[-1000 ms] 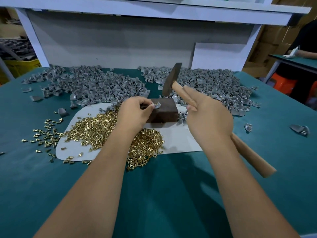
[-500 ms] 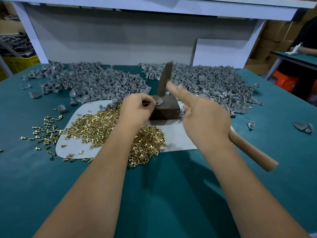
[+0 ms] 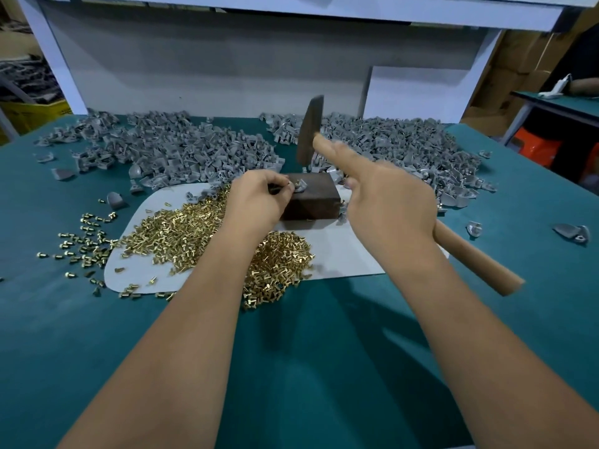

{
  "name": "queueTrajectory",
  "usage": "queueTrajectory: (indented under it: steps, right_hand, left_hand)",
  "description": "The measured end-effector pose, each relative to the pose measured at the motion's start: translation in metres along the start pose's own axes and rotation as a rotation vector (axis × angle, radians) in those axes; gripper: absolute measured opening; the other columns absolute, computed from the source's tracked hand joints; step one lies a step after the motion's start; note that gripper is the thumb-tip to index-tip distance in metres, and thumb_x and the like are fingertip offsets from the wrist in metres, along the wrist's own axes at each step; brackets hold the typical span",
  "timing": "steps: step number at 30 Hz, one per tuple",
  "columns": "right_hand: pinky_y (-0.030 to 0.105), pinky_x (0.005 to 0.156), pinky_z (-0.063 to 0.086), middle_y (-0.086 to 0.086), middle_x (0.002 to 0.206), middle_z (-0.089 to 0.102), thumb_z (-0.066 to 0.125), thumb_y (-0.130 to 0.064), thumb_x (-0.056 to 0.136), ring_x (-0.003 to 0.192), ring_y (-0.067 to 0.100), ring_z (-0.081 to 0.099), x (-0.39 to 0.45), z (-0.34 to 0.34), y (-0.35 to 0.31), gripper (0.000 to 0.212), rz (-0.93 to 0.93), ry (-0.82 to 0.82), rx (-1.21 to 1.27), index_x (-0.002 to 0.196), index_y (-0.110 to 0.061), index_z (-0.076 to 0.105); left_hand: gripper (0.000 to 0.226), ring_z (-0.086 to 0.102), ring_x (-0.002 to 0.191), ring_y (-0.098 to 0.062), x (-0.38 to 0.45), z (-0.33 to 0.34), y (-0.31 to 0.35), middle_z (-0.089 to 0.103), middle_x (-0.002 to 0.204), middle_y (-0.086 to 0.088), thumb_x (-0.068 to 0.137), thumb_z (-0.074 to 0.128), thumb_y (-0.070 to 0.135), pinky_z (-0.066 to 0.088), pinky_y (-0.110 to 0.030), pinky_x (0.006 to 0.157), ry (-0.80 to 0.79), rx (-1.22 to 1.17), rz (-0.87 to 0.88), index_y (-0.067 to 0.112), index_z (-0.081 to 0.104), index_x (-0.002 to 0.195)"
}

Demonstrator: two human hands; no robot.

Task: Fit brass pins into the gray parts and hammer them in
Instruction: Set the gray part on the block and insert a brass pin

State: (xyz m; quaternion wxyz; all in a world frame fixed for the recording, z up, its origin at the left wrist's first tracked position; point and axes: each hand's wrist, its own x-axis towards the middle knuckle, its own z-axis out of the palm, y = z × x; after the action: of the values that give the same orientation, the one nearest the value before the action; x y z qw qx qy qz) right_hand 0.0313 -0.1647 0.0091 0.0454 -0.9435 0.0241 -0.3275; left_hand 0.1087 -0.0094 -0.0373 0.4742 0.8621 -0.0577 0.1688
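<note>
A dark brown block (image 3: 316,202) stands on a white mat (image 3: 343,254). On its top left corner lies one gray part (image 3: 299,187) with a brass pin in it, and my left hand (image 3: 259,199) pinches that part. My right hand (image 3: 389,202) grips the wooden handle of a hammer (image 3: 476,259), index finger stretched along the shaft. The hammer's dark head (image 3: 310,131) hangs raised above the block. Loose brass pins (image 3: 181,231) are heaped on the mat under my left wrist.
Two big heaps of gray parts (image 3: 181,150) lie at the back, another heap (image 3: 398,147) at the back right. Stray pins (image 3: 84,241) dot the green table at the left, and single gray parts (image 3: 572,233) at the right. A white backboard closes the rear.
The hammer head dropped toward the block half a second ago and now is raised again. My left hand has stayed on the gray part.
</note>
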Motion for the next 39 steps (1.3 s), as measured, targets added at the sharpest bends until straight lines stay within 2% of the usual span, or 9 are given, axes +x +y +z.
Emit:
queueTrajectory:
  steps: [2,6,12,15,18,21,31,34,39]
  right_hand:
    - [0.026,0.047,0.023,0.004,0.078,0.058,0.056,-0.018,0.09,0.054,0.023,0.041,-0.002,0.0,0.001,0.065,0.029,0.041,0.005,0.139,-0.052,0.029]
    - [0.027,0.044,0.017,0.001,0.085,0.057,0.049,-0.02,0.095,0.059,0.021,0.037,-0.009,0.006,0.004,0.065,-0.048,-0.126,-0.058,0.141,-0.054,0.018]
    - [0.026,0.047,0.027,-0.002,0.074,0.047,0.057,-0.02,0.091,0.055,0.022,0.04,0.004,-0.003,0.003,0.063,0.016,0.046,0.014,0.139,-0.051,0.031]
    - [0.024,0.044,0.018,-0.003,0.074,0.044,0.054,-0.019,0.092,0.053,0.02,0.034,-0.004,0.001,0.003,0.068,-0.043,-0.055,-0.091,0.138,-0.058,0.022]
    - [0.023,0.043,0.012,-0.001,0.081,0.056,0.052,-0.021,0.094,0.054,0.02,0.033,-0.006,0.003,0.007,0.071,-0.039,-0.091,-0.106,0.136,-0.058,0.008]
    - [0.023,0.043,0.015,-0.002,0.079,0.05,0.052,-0.022,0.093,0.055,0.022,0.037,-0.004,0.003,0.006,0.067,0.028,-0.049,-0.032,0.138,-0.057,0.016]
    - [0.03,0.053,0.028,0.002,0.09,0.06,0.051,-0.019,0.093,0.065,0.027,0.05,-0.015,0.007,0.0,0.063,-0.03,-0.089,-0.064,0.142,-0.051,0.026]
    - [0.026,0.047,0.021,0.001,0.075,0.048,0.055,-0.017,0.091,0.057,0.023,0.036,-0.015,0.005,-0.005,0.066,-0.027,-0.059,-0.082,0.14,-0.051,0.027]
    - [0.026,0.046,0.018,0.001,0.076,0.047,0.055,-0.017,0.09,0.053,0.021,0.031,-0.014,0.009,-0.009,0.07,-0.041,-0.067,-0.09,0.141,-0.051,0.021]
  left_hand:
    - [0.012,0.06,0.097,-0.012,0.0,0.0,0.0,0.073,0.107,0.002,0.091,0.069,0.021,0.042,-0.021,0.088,-0.001,0.046,0.023,0.016,0.078,0.096]
    - [0.008,0.059,0.093,-0.009,0.0,0.001,0.001,0.072,0.106,0.006,0.092,0.069,0.022,0.04,-0.02,0.087,-0.012,0.032,-0.008,0.021,0.077,0.09]
    - [0.013,0.063,0.102,-0.016,0.0,0.002,0.001,0.073,0.109,-0.001,0.09,0.07,0.02,0.042,-0.018,0.089,0.01,0.07,0.016,0.013,0.078,0.098]
    - [0.006,0.063,0.097,-0.016,0.0,0.001,0.001,0.072,0.108,0.003,0.091,0.07,0.023,0.048,-0.026,0.09,-0.006,0.01,-0.01,0.021,0.076,0.089]
    - [0.008,0.058,0.093,-0.009,0.0,0.001,0.0,0.071,0.112,0.006,0.091,0.069,0.025,0.044,-0.022,0.088,-0.01,0.021,-0.006,0.022,0.076,0.091]
    - [0.011,0.057,0.095,-0.01,0.001,0.001,-0.001,0.071,0.114,0.004,0.092,0.068,0.025,0.041,-0.02,0.089,-0.013,0.034,0.016,0.018,0.076,0.096]
    - [0.012,0.06,0.079,-0.013,0.001,0.001,-0.003,0.065,0.082,0.012,0.09,0.068,0.025,0.046,-0.025,0.069,-0.007,0.108,0.043,0.034,0.068,0.081]
    - [0.007,0.064,0.087,-0.017,0.001,0.001,-0.003,0.072,0.093,0.005,0.089,0.069,0.025,0.05,-0.026,0.078,0.021,0.107,0.052,0.025,0.076,0.091]
    - [0.012,0.065,0.092,-0.018,0.0,0.0,0.0,0.074,0.099,0.003,0.09,0.068,0.025,0.053,-0.03,0.083,0.033,0.135,0.081,0.022,0.078,0.096]
